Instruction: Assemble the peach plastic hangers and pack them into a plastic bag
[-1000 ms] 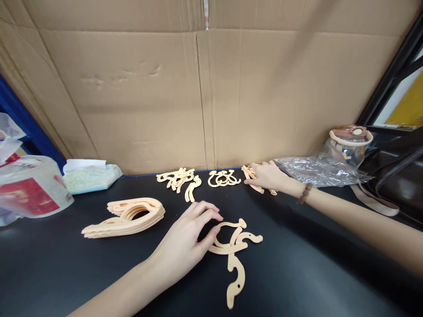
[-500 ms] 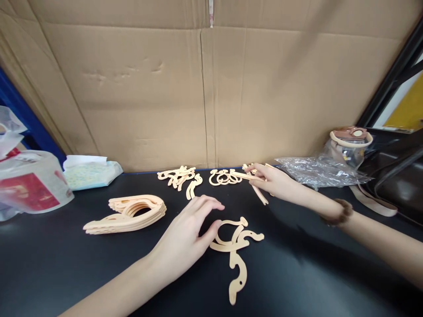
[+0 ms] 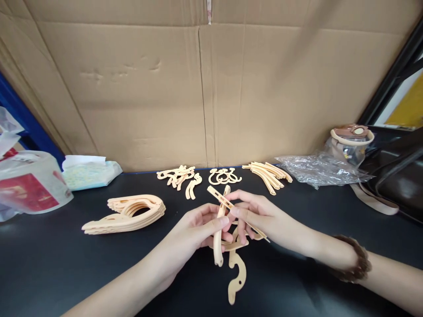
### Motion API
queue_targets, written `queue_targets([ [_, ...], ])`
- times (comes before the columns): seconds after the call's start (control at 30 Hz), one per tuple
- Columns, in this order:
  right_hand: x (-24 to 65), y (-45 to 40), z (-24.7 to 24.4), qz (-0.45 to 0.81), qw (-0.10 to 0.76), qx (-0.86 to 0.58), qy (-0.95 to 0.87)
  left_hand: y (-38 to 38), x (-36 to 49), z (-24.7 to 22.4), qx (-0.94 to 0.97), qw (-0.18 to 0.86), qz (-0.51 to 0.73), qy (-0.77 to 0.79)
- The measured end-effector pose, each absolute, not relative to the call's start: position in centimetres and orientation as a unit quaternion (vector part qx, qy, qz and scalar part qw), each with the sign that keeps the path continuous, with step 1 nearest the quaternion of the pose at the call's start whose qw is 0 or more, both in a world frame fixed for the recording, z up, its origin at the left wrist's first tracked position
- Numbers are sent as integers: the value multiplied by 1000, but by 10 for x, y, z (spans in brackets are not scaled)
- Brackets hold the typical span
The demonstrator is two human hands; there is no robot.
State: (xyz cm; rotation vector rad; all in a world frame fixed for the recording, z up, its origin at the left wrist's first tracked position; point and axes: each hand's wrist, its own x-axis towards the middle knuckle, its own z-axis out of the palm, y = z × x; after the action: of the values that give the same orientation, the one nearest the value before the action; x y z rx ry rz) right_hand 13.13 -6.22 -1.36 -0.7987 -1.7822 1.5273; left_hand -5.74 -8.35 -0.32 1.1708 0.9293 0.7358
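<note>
My left hand (image 3: 194, 229) is closed round a beige plastic hanger arm (image 3: 217, 246), held nearly upright. My right hand (image 3: 267, 215) pinches a second, slotted hanger arm (image 3: 214, 192), tilted down to the right. The two arms cross near their upper ends; whether they are joined I cannot tell. Below my hands lie loose beige hanger parts, among them a curved piece with a small hole (image 3: 243, 273). My fingers partly hide the others.
Folded beige hangers (image 3: 142, 220) are stacked at left. Along the back lie small curved parts (image 3: 178, 176), hooks (image 3: 224, 177) and a pile of hanger arms (image 3: 269, 174). Tape (image 3: 36, 182), a tissue pack (image 3: 90, 174), clear plastic wrap (image 3: 317, 169) and a bottle (image 3: 352, 147) stand around the sides.
My right hand has come back from the arm pile with the hanger arms. My left hand has closed on one of them, and both hands now meet over the loose parts.
</note>
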Motion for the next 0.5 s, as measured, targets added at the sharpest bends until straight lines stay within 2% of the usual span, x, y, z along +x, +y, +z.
queue_targets([
  [0.33, 164, -31, -17, 468, 326, -402, -716, -65, -75, -3, 589, 513, 373, 500],
  [0.5, 163, -33, -18, 509, 344, -404, -678, -65, -76, -5, 578, 503, 385, 515],
])
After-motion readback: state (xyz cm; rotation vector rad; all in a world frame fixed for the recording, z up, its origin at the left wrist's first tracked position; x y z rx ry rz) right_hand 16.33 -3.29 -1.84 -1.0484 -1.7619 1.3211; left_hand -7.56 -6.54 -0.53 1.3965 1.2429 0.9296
